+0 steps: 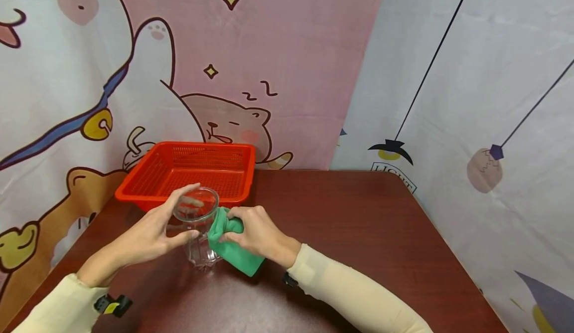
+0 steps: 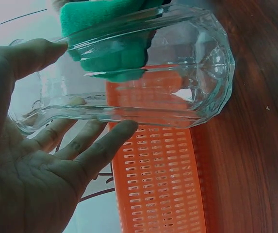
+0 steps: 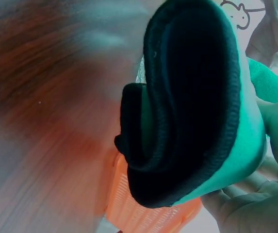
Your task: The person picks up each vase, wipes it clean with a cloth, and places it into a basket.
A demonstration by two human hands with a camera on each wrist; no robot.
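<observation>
My left hand (image 1: 150,233) wraps fingers and thumb around the clear faceted glass tumbler (image 1: 199,226), upright on the dark wood surface (image 1: 358,233) just before the red plastic basket (image 1: 188,171); my right hand (image 1: 255,233), touching the tumbler's right, pinches a green cloth (image 1: 233,253) against it.

Head view looked forward and down over the bench (image 1: 358,223) from above, at middling range. Left wrist view sat tight beside the glass (image 2: 143,73), facing the basket (image 2: 158,184). Right wrist view pressed against the cloth (image 3: 192,107). All shared glass, cloth, basket.
</observation>
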